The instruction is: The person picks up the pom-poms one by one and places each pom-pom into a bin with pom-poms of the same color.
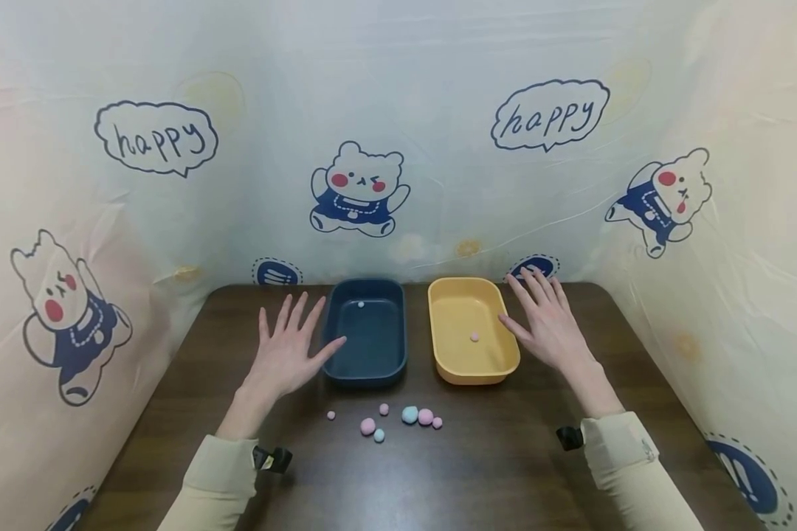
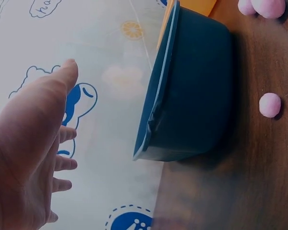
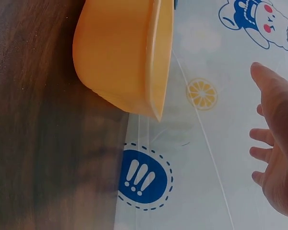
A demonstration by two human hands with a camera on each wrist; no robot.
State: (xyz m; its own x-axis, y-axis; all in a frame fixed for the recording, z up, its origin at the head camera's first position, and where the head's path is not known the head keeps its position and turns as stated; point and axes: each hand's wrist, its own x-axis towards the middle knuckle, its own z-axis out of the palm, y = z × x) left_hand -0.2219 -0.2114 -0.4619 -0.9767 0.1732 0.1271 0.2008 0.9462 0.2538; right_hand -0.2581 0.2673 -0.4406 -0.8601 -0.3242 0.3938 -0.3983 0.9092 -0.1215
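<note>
My left hand [image 1: 287, 359] is spread over the left side of a dark blue tray [image 1: 365, 382], its thumb overlapping the rim in the head view. Fingers straight, my right hand [image 1: 550, 324] hovers by the right side of a yellow tray [image 1: 477, 377]. Neither hand holds anything. One small light blue ball [image 1: 361, 304] lies in the blue tray, and one small pink ball [image 1: 474, 337] lies in the yellow one. In front of the trays, several pink and light blue balls of different sizes are scattered, among them a larger blue ball [image 1: 409, 414] and a pink ball [image 1: 368, 426].
The trays stand side by side near the back edge of a brown wooden table [image 1: 491, 472]. A pale cloth [image 1: 438, 110] printed with bears and "happy" bubbles hangs behind and at both sides. Each wrist carries a small black camera [image 1: 570, 438].
</note>
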